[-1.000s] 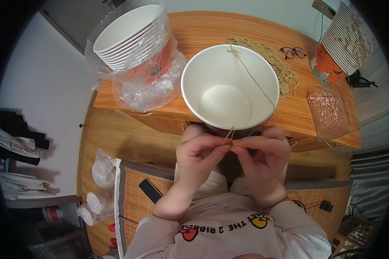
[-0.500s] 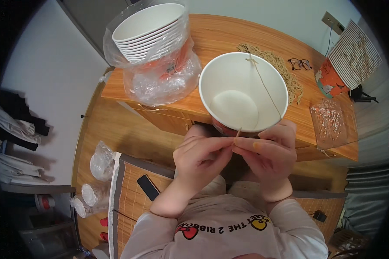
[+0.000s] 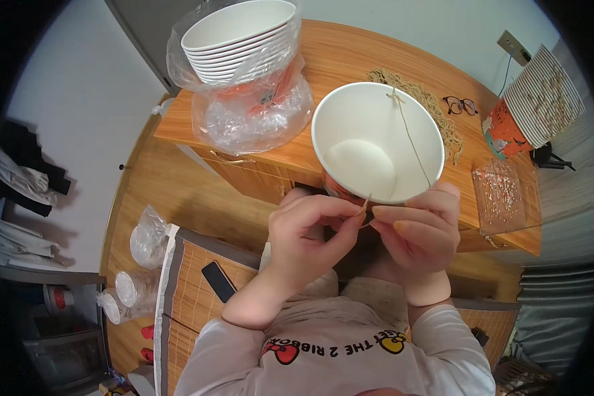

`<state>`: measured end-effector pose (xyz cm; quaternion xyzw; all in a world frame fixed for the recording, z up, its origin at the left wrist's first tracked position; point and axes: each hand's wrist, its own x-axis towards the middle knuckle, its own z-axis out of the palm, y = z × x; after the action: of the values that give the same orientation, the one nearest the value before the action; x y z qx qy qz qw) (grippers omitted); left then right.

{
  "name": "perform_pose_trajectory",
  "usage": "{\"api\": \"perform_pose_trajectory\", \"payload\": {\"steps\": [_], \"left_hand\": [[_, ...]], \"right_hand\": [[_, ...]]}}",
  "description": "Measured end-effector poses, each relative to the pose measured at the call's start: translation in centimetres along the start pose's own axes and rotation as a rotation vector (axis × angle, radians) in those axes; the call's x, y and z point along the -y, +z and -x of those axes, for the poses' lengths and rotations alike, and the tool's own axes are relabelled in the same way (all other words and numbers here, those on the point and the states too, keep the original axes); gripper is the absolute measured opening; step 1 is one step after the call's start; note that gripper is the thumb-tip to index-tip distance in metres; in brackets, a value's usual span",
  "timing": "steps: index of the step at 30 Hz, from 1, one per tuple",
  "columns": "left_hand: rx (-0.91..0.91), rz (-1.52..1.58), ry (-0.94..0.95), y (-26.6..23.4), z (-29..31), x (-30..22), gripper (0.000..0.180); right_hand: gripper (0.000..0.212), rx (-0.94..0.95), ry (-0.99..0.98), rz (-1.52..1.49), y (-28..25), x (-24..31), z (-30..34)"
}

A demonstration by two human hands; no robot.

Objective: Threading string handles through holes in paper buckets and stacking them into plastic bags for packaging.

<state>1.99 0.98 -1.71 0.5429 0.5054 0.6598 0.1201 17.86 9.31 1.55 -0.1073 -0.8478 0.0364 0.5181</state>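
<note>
A large white-lined paper bucket point(image 3: 356, 122), printed orange outside, stands at the desk's near edge with its mouth tilted toward me. Thin tan twine point(image 3: 395, 98) is knotted at its far rim and runs across the mouth to the near right side. Just below the near rim, my left hand point(image 3: 310, 231) pinches a short piece of twine between thumb and forefinger. Close beside it, my right hand point(image 3: 421, 231) is closed, thumb against forefinger, on the same twine, a small curve of which shows between the hands. My fingers hide the rim's near hole, if there is one.
Behind the bucket lies a bundle of twine point(image 3: 435, 109), with eyeglasses point(image 3: 460, 105) beside it. Stacked buckets in clear plastic point(image 3: 244, 53) stand left; another bucket stack point(image 3: 538, 99) leans right, above a tray of small bits point(image 3: 501, 198). A phone point(image 3: 218, 282) lies on the mat.
My fingertips have drawn slightly apart, and a small curve of twine now shows between them. The view has shifted a little; the bucket stays in place on the desk.
</note>
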Motion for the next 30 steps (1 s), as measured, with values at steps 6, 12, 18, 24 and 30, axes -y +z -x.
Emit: {"api": "perform_pose_trajectory", "payload": {"steps": [6,12,18,24,30], "left_hand": [[0.002,-0.033,-0.005,0.0,0.2,-0.4,0.019],[0.012,-0.129,0.076,-0.2,-0.1,-1.2,0.021],[0.068,-0.218,0.138,-0.7,-0.5,-1.6,0.023],[-0.012,-0.258,0.212,-0.4,-0.7,-1.7,0.025],[-0.02,-0.232,0.27,-0.4,-0.6,-1.3,0.024]], "right_hand": [[0.014,0.098,0.017,0.039,0.3,0.1,0.0],[0.022,0.09,0.026,0.011,0.3,-0.2,-0.1],[0.025,0.161,0.087,0.023,0.0,0.5,-0.7],[0.014,0.089,0.049,0.056,0.2,0.7,-0.1],[0.014,0.06,0.103,0.099,0.2,1.3,-0.3]]}}
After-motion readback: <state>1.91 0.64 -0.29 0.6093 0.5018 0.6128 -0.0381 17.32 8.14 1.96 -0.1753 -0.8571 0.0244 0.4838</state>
